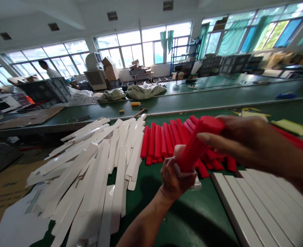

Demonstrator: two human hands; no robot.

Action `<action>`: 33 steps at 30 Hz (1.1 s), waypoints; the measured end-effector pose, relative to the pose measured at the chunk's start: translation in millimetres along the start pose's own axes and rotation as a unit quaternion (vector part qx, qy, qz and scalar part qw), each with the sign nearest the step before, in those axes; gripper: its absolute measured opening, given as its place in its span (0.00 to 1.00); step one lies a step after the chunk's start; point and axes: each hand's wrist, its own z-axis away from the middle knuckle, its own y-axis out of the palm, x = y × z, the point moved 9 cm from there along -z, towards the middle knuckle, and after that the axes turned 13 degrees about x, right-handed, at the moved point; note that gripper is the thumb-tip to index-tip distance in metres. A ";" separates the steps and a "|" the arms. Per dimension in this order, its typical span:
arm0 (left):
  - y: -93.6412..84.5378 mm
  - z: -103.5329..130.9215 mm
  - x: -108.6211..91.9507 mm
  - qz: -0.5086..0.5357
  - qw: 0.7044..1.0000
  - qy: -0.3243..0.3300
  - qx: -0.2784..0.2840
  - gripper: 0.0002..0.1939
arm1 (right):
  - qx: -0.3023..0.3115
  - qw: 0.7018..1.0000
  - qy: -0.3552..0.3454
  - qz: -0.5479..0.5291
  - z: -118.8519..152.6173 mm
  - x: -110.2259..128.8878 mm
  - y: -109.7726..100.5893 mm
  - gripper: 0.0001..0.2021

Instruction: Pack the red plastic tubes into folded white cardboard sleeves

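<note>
A red ribbed cylinder (196,145) is held at a slant between both hands. My left hand (176,176) wraps round a white box (179,151) at the cylinder's lower end, which sits in the box's opening. At the upper end my right hand (233,137), blurred, has its thumb and fingers on the red cylinder. Behind them several red cylinders (158,140) lie in a pile on the green table (190,219). Flat white cartons (89,171) are heaped at the left. Closed long white boxes (259,206) lie side by side at the right.
A hammer (140,112) and a yellow roll (135,104) lie on the farther green bench (167,104). Yellow-green strips (291,127) are at the right. Cardboard (10,195) is at the lower left. A person (48,70) is at the far left, beyond grey crates (47,89).
</note>
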 end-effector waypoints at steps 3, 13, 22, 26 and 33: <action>-5.8 12.0 15.4 -0.019 0.999 -0.024 -0.008 0.39 | 0.107 0.990 -0.081 0.041 8.9 14.0 62.4 0.25; -18.3 11.3 31.7 -0.078 0.996 -0.027 -0.017 0.38 | 0.146 0.874 0.107 -0.452 57.0 -56.0 203.5 0.27; -3.8 0.3 52.3 0.277 0.932 -0.217 0.088 0.17 | 0.014 0.739 0.104 -0.665 41.5 -41.8 228.0 0.16; 6.3 1.8 60.1 0.414 0.865 -0.276 0.069 0.20 | -0.005 0.735 0.119 -0.668 35.6 -39.2 220.2 0.13; -12.4 -5.8 53.9 0.294 0.933 -0.190 0.079 0.14 | -0.130 0.738 0.061 -0.659 36.1 -43.9 217.5 0.07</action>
